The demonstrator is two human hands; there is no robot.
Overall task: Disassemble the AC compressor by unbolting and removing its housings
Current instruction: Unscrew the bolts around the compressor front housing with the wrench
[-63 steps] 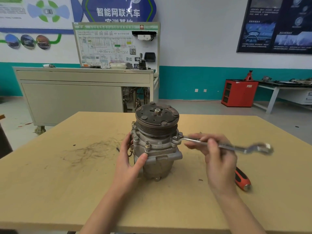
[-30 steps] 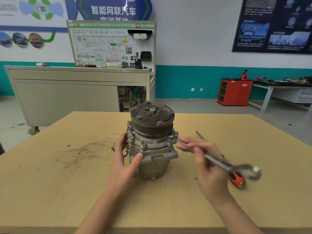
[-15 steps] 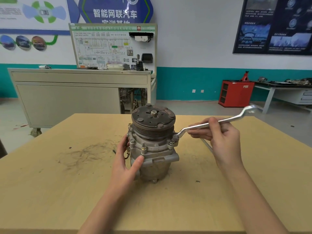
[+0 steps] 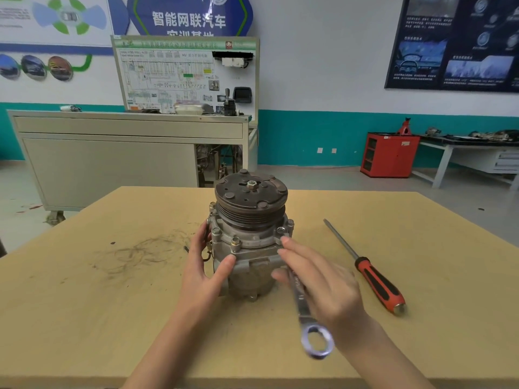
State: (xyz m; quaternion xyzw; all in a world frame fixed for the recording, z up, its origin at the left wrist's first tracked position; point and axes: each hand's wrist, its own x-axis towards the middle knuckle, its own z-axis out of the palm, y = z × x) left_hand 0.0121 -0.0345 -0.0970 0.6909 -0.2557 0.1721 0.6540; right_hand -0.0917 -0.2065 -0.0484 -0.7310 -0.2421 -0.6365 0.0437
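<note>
The compressor stands pulley-up in the middle of the bench, left hand wrapped round its left side. Right hand pinches the wrench, its far end at the right flange bolt. Bolts look seated, housings still on: early days.

wrench: upper end hidden behind right hand | ring end blurred

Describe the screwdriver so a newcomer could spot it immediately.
Start at the tan table with the grey compressor standing in its middle. Right of it lies the screwdriver. Unlike the silver wrench in the right hand, it has a red and black handle and lies untouched.
</note>
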